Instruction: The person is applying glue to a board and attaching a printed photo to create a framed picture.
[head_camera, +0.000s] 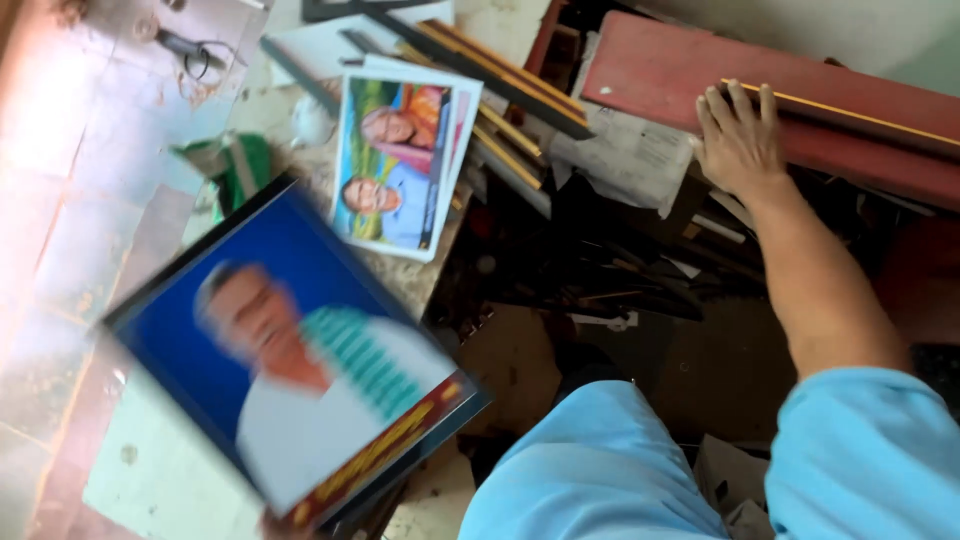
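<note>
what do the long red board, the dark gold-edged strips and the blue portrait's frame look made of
Long red board under the right hand: probably painted wood, matte, scuffed. Dark strips with gold edges: likely wooden frame moulding, straight profiles with gilt lines. Dark frame of the large blue portrait: thin, smooth; wood or plastic, too blurred to tell.

Light: bright daylight, strongest from 10 o'clock, washing out the floor (60, 150).
Shadow: deep under the clutter at centre.
Blur: framed portrait (290, 360) at 7 o'clock heavily smeared.
Sharpness: right hand (738, 140) at 1 o'clock fairly crisp.

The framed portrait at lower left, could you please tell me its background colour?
Deep blue, behind the blurred figure in the framed portrait; the head view shows it.
</note>
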